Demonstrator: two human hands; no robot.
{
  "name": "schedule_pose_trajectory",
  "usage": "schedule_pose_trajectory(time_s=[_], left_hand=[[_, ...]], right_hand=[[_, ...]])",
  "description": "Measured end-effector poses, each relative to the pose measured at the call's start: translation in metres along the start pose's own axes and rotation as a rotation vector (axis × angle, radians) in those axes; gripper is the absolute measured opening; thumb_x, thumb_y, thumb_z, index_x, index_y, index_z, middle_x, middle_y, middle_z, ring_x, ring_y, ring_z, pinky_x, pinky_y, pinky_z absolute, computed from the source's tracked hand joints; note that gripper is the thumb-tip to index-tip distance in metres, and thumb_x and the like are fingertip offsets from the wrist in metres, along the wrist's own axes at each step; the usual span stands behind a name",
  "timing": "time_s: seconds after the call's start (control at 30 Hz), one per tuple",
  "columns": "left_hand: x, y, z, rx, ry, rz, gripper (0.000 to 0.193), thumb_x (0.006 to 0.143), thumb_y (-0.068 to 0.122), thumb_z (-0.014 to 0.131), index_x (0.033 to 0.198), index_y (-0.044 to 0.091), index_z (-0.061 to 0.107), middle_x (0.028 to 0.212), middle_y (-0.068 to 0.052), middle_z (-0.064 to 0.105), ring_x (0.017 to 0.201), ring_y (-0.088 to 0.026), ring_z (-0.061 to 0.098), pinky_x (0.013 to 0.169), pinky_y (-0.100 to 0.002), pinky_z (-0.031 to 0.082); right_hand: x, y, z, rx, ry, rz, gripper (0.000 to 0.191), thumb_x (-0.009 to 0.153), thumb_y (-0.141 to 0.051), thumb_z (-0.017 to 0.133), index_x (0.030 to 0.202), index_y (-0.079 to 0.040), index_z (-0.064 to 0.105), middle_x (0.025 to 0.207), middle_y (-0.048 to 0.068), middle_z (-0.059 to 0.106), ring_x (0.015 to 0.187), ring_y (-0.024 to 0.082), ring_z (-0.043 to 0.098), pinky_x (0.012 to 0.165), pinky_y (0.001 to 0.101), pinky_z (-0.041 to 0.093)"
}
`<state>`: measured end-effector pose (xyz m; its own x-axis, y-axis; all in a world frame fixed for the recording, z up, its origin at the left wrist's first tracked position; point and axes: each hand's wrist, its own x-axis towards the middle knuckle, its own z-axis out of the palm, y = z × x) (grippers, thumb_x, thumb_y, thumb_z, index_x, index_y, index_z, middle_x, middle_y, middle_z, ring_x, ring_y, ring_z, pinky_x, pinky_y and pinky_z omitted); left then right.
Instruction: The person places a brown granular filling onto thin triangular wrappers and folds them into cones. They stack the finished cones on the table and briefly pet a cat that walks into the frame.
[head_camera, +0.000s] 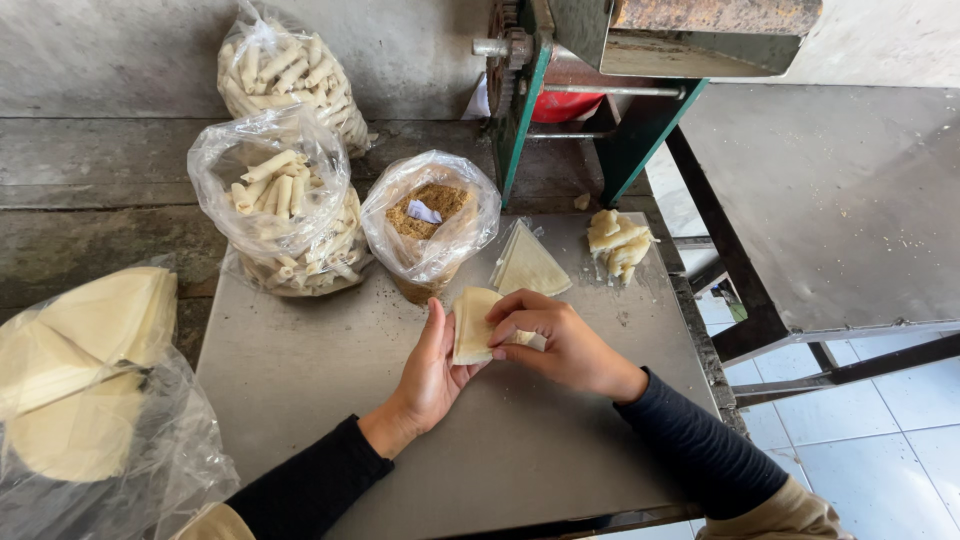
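Left hand (432, 372): cupped, thumb pinching the pale, floppy pastry sheet (472, 325).
Right hand (556, 338): fingers curled, gripping the same sheet.
Just beyond: triangular wrapper stack (530, 265); clear bag of brown crumbly filling (430, 215).
Farther left: crinkled bags of finished rolls (280, 210).

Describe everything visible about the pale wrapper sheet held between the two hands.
The wrapper sheet is thin, pale cream, dough-like and matte, with straight edges and one visible corner. It is partly folded or rolled, held just above the metal table. The left hand cups its left edge; the right hand covers its right part, fingers curled over it.
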<state>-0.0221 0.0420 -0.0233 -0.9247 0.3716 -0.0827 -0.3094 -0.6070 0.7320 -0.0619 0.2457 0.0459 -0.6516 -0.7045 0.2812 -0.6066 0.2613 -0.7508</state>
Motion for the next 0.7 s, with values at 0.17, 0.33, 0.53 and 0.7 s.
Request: schedule_pose_trajectory(time_s=[0.17,0.33,0.53,0.7], left_hand=[[-0.0002,0.0020,0.0021,-0.005,0.008,-0.004,0.086,0.098,0.070,0.024,0.151,0.004,0.040,0.138,-0.007,0.058,0.123,-0.011,0.058,0.109,-0.029,0.045],[0.0003,0.0010,0.0013,-0.031,0.001,-0.003,0.086,0.099,0.069,0.025,0.151,0.003,0.040,0.138,-0.008,0.058,0.123,-0.012,0.058,0.109,-0.030,0.045],[0.0020,-0.0025,-0.0024,-0.027,0.035,-0.030,0.083,0.098,0.068,0.024,0.150,0.005,0.042,0.136,-0.005,0.060,0.120,-0.010,0.060,0.108,-0.028,0.046],[0.0015,-0.0035,-0.0012,0.162,-0.017,0.018,0.059,0.104,0.046,0.050,0.146,0.004,0.049,0.124,-0.005,0.061,0.109,-0.011,0.056,0.094,-0.028,0.047]], right_hand=[[-0.0005,0.0034,-0.0013,0.024,-0.021,0.040,0.012,0.087,-0.008,0.078,0.098,-0.006,0.077,0.121,0.008,0.068,0.113,0.023,0.068,0.096,0.0336,0.054],[0.0004,0.0037,-0.0022,0.026,-0.029,0.040,0.013,0.085,-0.008,0.079,0.099,-0.007,0.078,0.121,0.008,0.068,0.113,0.023,0.067,0.096,0.0337,0.054],[0.0008,0.0037,-0.0004,0.008,-0.012,0.010,0.012,0.085,-0.007,0.079,0.097,-0.006,0.076,0.119,0.009,0.068,0.111,0.023,0.068,0.094,0.0338,0.054],[0.0015,0.0061,0.0011,0.092,0.029,0.090,0.007,0.093,-0.004,0.071,0.099,-0.003,0.069,0.111,0.007,0.071,0.101,0.018,0.070,0.090,0.0317,0.055]])
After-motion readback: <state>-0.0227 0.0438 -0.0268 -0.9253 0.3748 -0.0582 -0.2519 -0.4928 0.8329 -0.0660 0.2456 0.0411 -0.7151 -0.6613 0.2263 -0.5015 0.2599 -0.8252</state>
